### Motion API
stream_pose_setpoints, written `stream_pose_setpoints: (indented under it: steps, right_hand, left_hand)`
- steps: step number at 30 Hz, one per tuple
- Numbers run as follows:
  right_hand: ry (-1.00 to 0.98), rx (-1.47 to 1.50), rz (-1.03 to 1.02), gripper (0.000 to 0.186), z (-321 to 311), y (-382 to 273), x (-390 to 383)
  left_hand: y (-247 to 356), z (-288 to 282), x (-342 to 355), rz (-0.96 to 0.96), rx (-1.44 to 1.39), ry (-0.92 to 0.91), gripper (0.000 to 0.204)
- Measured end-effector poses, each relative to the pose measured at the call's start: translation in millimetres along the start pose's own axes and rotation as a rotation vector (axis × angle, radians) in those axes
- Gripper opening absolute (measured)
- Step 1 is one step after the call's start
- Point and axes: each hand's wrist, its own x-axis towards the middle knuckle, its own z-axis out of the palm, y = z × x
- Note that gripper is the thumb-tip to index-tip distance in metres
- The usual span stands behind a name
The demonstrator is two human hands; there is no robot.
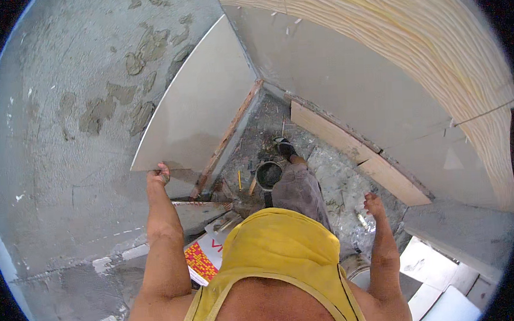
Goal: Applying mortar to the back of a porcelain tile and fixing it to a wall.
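Note:
A large pale wall tile point(201, 99) stands against the grey rendered wall on the left, its lower edge along a narrow wooden batten point(227, 140). My left hand point(160, 174) is closed on the tile's near lower corner, thumb and fingers at its edge. Mortar dabs point(100, 113) stick to the wall beyond the tile's far edge. My right hand point(374, 205) hangs away from the walls on the right, its fingers curled; whether anything is inside them is hidden.
A dark bucket point(269, 175) stands on the littered floor by my foot point(285, 149). Beside it lies a yellow stick-like tool point(239, 179). Wooden boards point(349, 147) run under the tiled right wall point(369, 85). A printed bag point(203, 259) sits at lower left, white tiles point(428, 265) at lower right.

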Motion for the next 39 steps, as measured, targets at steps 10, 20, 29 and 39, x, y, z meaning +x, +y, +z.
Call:
stream_pose_setpoints:
  steps: [10,20,29,39]
  right_hand:
    - [0.095,-0.430,-0.480,0.045,10.0,-129.7,79.0]
    - [-0.236,-0.145,-0.594,0.051,230.6,-454.2,179.3]
    - [0.083,0.107,-1.092,0.074,319.9,-563.8,315.3]
    - [-0.067,0.186,-1.052,0.070,346.6,-579.2,293.1]
  left_hand:
    - [-24.0,11.6,21.2,0.085,0.147,-0.054,0.019]
    - [-51.4,-3.6,-31.1,0.229,0.042,-0.002,0.025]
    - [-66.4,13.0,-31.1,0.302,0.128,0.048,0.026]
    - [-83.4,-46.6,-15.4,0.716,0.541,-0.060,0.032]
